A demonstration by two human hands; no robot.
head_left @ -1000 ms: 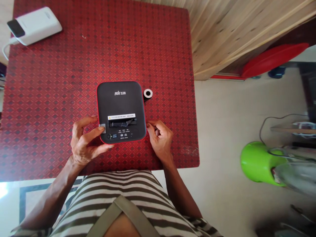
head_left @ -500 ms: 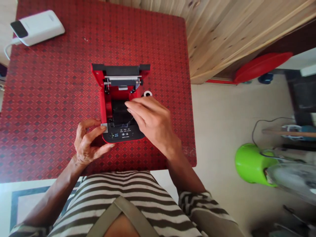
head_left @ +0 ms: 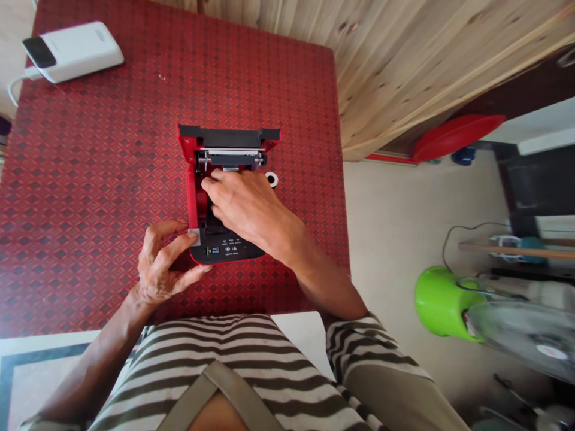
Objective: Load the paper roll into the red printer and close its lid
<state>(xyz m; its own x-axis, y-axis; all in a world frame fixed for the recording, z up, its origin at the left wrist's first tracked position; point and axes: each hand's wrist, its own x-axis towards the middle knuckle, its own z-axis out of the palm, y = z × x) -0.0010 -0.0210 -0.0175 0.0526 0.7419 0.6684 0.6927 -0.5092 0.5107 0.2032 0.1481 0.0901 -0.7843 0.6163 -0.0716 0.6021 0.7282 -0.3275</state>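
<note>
open red-and-black printer on red tabletop, lid folded back. left hand half-curled, thumb on grey tab at front corner; right hand spread over compartment, any grip hidden. likely light, stiff plastic; best held by side wall, not lid.

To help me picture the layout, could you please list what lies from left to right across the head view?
white power bank → open red printer → small white roll → green plastic object → electric fan
</note>
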